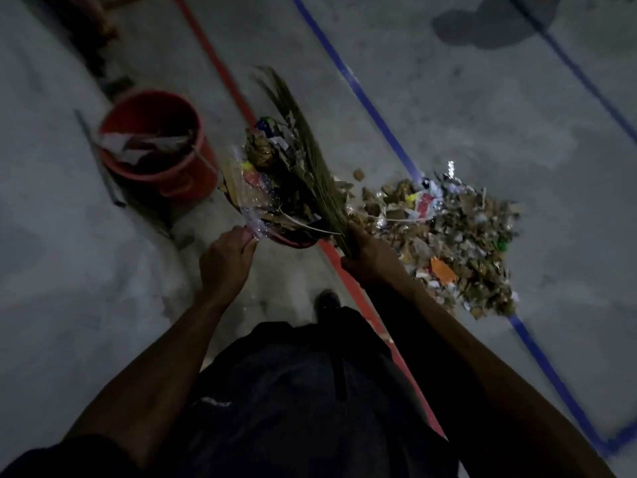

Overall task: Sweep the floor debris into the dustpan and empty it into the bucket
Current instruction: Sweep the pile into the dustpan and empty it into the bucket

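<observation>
Our left hand (225, 260) grips the heaped red dustpan (293, 240), our right hand (368, 257) the straw broom (310, 160); tilting before reaching the red plastic bucket (155, 146) would spill litter.

Floor (482, 115): grey concrete, mottled, dimly lit. Red tape line (210, 53) runs diagonally from top centre downward. Blue tape line (348, 77) runs parallel beside it; a second blue line (582, 77) crosses the upper right corner. Dark stain (482, 25) at top right.
</observation>
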The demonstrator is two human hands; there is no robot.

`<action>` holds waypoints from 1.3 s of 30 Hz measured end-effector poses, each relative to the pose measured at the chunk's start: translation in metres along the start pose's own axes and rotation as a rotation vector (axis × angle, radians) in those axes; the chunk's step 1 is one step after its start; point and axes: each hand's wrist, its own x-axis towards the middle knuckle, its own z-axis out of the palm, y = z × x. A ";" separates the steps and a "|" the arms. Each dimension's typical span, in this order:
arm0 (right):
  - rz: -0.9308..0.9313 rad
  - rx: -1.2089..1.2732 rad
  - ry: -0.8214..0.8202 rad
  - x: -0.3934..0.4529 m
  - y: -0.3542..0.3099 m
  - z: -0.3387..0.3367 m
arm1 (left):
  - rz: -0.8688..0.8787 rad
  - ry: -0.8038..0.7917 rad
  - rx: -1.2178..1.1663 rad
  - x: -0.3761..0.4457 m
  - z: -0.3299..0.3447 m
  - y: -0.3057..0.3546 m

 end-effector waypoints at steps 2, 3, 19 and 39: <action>-0.057 -0.044 -0.026 0.021 -0.014 -0.009 | -0.024 0.053 0.010 0.007 -0.005 -0.006; -0.085 -0.056 -0.043 0.032 -0.021 -0.013 | -0.044 0.078 0.012 0.010 -0.006 -0.009; -0.348 -0.246 -0.219 0.210 -0.163 -0.016 | -0.532 0.182 0.006 0.097 -0.042 -0.090; -0.201 -0.270 -0.498 0.486 -0.399 0.064 | -0.683 -0.145 -0.162 0.348 -0.067 -0.342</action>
